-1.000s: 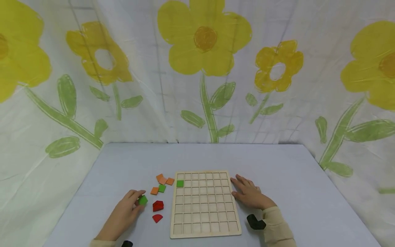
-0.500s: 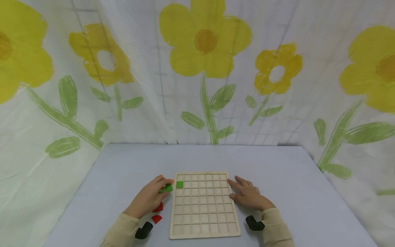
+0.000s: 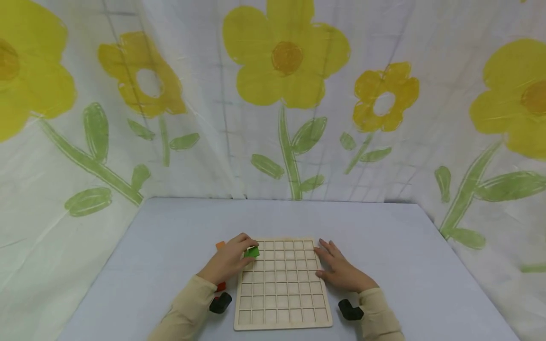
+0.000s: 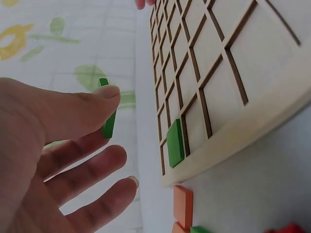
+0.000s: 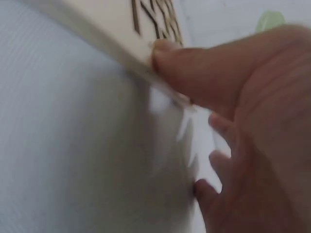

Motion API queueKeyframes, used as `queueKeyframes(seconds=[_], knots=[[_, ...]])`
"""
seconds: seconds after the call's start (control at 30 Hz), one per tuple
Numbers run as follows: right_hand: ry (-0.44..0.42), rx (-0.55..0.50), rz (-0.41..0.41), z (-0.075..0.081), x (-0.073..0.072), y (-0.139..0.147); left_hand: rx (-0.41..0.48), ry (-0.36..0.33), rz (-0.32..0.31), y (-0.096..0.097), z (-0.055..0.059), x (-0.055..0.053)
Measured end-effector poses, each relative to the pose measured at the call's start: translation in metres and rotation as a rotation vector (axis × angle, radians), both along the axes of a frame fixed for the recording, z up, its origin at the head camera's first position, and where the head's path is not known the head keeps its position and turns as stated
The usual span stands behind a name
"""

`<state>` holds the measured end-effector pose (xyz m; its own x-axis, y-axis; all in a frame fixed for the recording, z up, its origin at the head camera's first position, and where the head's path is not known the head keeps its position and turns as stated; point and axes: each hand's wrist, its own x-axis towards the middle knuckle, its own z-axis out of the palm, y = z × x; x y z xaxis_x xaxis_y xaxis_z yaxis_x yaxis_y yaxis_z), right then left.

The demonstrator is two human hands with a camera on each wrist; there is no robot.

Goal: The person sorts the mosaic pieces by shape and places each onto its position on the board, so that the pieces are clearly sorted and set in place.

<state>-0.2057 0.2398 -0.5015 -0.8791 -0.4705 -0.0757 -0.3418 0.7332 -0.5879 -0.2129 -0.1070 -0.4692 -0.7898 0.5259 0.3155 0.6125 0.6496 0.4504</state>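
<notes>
My left hand (image 3: pixel 230 259) is over the upper-left corner of a wooden grid board (image 3: pixel 283 327). It pinches a small green tile (image 4: pixel 110 125) between thumb and index finger; the other fingers are spread loosely. Another green tile (image 4: pixel 175 144) sits in a cell by the board's left edge, below the held one in the left wrist view. On the board's right side rests my right hand (image 3: pixel 344 273), fingers relaxed, with its thumb (image 5: pixel 177 63) on the rim in the right wrist view. The board's other visible cells show bare wood.
Left of the board, an orange tile (image 3: pixel 220 245) and a red piece (image 3: pixel 220 287) peek out around the left arm, which covers the other loose pieces. Close to the board's edge lies an orange tile (image 4: pixel 182 206) in the left wrist view. A flowered cloth (image 3: pixel 256 166) hangs behind the table.
My left hand has carried the green tile from the table at the left, past the loose pieces, to the board's upper-left corner. My right hand has stayed at the board's right edge.
</notes>
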Motion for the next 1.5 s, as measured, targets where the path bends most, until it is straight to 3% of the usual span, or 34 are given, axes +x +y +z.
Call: queueKeyframes(seconds=[0.2, 0.4, 0.67, 1.0, 1.2, 1.5], knots=[[0.059, 0.007, 0.046, -0.007, -0.003, 0.003, -0.016, -0.097, -0.004, 0.009, -0.004, -0.008], [0.060, -0.039, 0.051, -0.008, -0.005, 0.002, -0.077, -0.123, 0.002, 0.011, -0.012, -0.014], [0.074, -0.051, 0.084, -0.010, -0.011, 0.002, -0.103, -0.070, -0.020, 0.011, -0.018, -0.017], [0.105, -0.024, 0.107, -0.009, -0.015, 0.003, -0.118, -0.064, 0.001, 0.015, -0.019, -0.019], [0.082, -0.040, 0.093, -0.008, -0.015, 0.002, -0.127, -0.054, 0.030, 0.018, -0.023, -0.021], [0.074, -0.042, 0.083, -0.011, -0.011, 0.002, -0.149, -0.064, 0.015, 0.021, -0.022, -0.021]])
